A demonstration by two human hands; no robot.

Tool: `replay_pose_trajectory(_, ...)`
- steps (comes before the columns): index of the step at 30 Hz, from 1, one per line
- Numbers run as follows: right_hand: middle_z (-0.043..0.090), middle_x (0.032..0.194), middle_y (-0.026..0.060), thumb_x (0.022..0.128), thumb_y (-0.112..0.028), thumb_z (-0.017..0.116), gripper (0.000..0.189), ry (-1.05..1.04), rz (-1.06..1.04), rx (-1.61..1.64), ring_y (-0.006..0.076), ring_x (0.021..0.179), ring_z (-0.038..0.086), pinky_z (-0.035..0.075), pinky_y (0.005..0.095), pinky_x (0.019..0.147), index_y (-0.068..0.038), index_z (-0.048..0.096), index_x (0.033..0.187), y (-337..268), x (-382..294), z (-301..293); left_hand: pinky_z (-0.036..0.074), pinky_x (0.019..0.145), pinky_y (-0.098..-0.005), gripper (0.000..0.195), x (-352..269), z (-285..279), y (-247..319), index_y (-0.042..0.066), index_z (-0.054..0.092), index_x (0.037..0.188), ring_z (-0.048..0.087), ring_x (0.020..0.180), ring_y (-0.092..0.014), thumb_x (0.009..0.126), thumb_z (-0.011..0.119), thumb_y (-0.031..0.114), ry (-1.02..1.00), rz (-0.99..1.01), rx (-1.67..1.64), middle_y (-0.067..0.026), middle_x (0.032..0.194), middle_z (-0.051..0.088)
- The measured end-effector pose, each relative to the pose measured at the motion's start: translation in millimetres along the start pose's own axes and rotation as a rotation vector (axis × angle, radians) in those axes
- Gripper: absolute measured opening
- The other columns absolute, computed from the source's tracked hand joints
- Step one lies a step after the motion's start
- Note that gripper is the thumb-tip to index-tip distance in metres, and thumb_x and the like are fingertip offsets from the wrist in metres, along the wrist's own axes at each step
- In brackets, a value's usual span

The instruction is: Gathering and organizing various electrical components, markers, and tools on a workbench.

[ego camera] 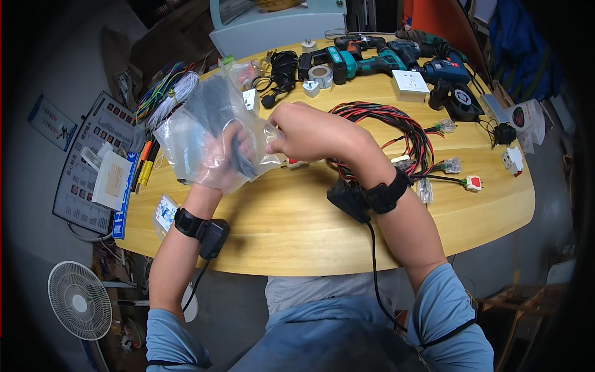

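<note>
A translucent plastic bag [179, 144] is held above the left part of the wooden table [279, 232]. My left hand [223, 151] is inside or behind the film, its fingers curled around a dark grey item [211, 100] that I cannot identify. At the bag's right side, my right hand [297, 132] pinches the film's edge between thumb and fingers. Just right of that hand lies a coil of red and black cable [386, 111] with clear plugs [452, 165] on its ends.
Cordless drills [386, 60], a tape roll [320, 74], a black power cord [282, 74] and a white socket box [410, 83] line the back. Bundled coloured wires [162, 93] and a yellow-handled tool [146, 172] sit at left. A white fan [80, 302] stands beyond the table.
</note>
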State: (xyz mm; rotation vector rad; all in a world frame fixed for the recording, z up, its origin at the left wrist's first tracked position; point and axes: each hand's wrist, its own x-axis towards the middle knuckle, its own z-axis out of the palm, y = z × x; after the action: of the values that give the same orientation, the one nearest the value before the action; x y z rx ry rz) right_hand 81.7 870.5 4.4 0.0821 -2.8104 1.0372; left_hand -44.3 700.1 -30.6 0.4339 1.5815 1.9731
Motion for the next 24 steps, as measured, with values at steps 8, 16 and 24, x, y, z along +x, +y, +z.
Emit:
replay_pose_trajectory(8, 0.068, 0.090, 0.0311, 0.091, -0.016, 0.062, 0.028, 0.329, 0.157, -0.016, 0.0419, 0.093, 0.069, 0.053, 0.0430, 0.085, 0.009, 0.071, 0.101, 27.1, 14.3, -9.0, 0.037, 0.043, -0.0234, 0.015, -2.4, -28.0, -6.3, 0.008, 0.055, 0.101, 0.044, 0.051, -0.009, 0.095, 0.064, 0.019, 0.048, -0.155, 0.089, -0.0007, 0.075, 0.053)
replay_pose_trajectory(16, 0.065, 0.085, 0.0350, 0.088, -0.012, 0.060, 0.025, 0.756, 0.142, -0.027, 0.0498, 0.089, 0.066, 0.053, 0.0509, 0.085, 0.011, 0.069, 0.083, 55.5, 18.8, -18.8, 0.040, 0.042, -0.0257, 0.027, -53.7, -11.3, 10.6, 0.000, 0.050, 0.118, 0.046, 0.047, -0.010, 0.096, 0.061, 0.012, -0.368, -0.386, 0.363, -0.0031, 0.071, 0.050)
replay_pose_trajectory(24, 0.066, 0.081, 0.0313, 0.088, -0.017, 0.057, 0.029, 1.044, 0.156, -0.058, 0.0488, 0.085, 0.066, 0.053, 0.0508, 0.085, 0.008, 0.071, 0.082, 76.7, 3.5, -51.2, 0.045, 0.041, -0.0299, 0.020, -66.6, -38.6, -3.8, -0.003, 0.053, 0.109, 0.052, 0.045, -0.013, 0.093, 0.060, 0.007, -0.361, -0.497, 0.485, -0.0049, 0.067, 0.053)
